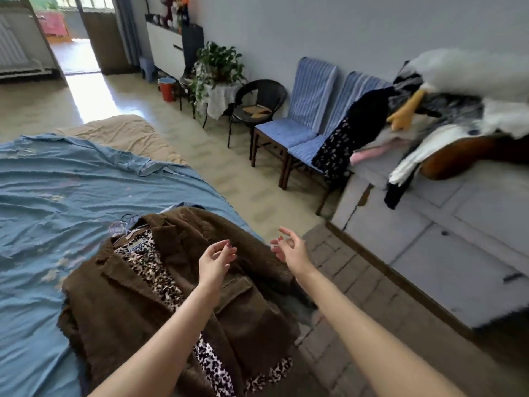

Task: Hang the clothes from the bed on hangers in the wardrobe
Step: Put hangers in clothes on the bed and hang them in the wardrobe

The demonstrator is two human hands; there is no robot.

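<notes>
Brown corduroy jacket with leopard-print lining [160, 296] lies open on blue bedsheet [57, 202], directly beneath left hand [215, 262] fingers. Right hand [290, 249] hovers off bed edge. Both hands: fingers loosely spread, holding nothing. Jacket likely heavy, soft, floppy; best gripped at collar or shoulders.

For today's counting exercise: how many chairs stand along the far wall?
3: a black wicker chair beside the plant table, then two blue-striped chairs to its right. The nearer one is partly hidden by dark clothing.
</notes>
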